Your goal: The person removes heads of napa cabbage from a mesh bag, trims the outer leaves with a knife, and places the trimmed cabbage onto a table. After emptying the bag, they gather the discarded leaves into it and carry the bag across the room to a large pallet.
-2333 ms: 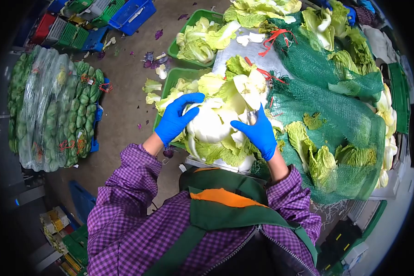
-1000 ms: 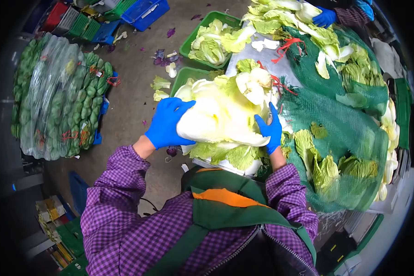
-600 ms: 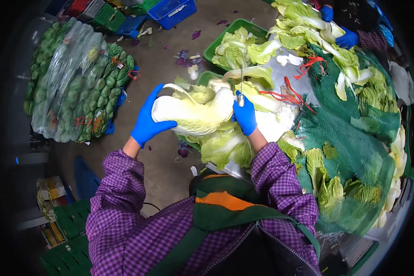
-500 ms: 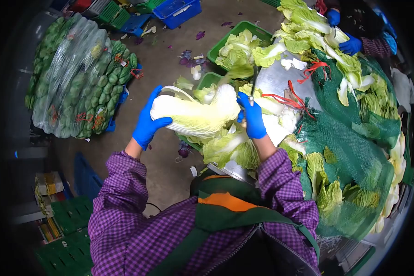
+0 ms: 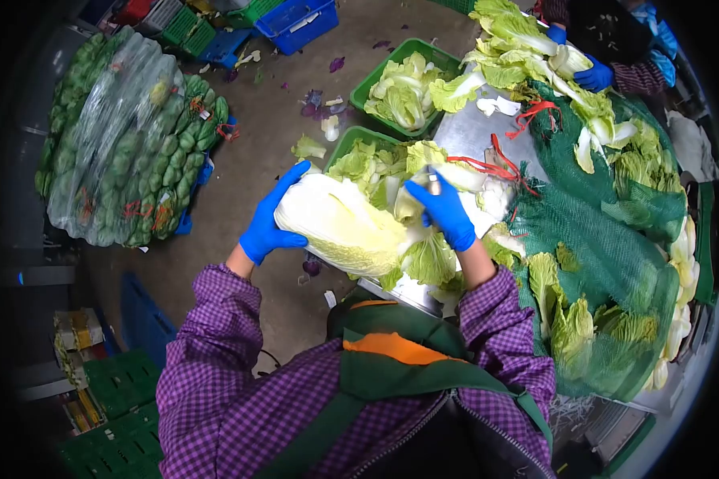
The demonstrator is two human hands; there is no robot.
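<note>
A pale napa cabbage (image 5: pixel 339 225) lies on its side in my gloved left hand (image 5: pixel 273 219), whose fingers and thumb grip its left end. My gloved right hand (image 5: pixel 446 211), just past the cabbage's right end, is closed on a knife (image 5: pixel 434 184); its handle shows at the fingers and the blade is hard to make out. A loose pale leaf (image 5: pixel 408 209) is between the right hand and the cabbage. Below and behind them, a green crate (image 5: pixel 345 148) holds cut leaves, and more leaves (image 5: pixel 431 259) lie under the right hand.
Another green crate (image 5: pixel 367 80) of leaves stands farther off. On the right, green netting (image 5: pixel 583 231), red ties (image 5: pixel 507 164) and cabbage leaves cover much of a metal table (image 5: pixel 463 132). A co-worker's gloved hand (image 5: pixel 595 74) touches leaves there. Wrapped green vegetables (image 5: pixel 128 144) are stacked at left.
The cabbage has tilted, its right end now lower and nearer me. My right hand has moved slightly right and down with the knife. A leaf that was in mid-air above the crates no longer shows there.
</note>
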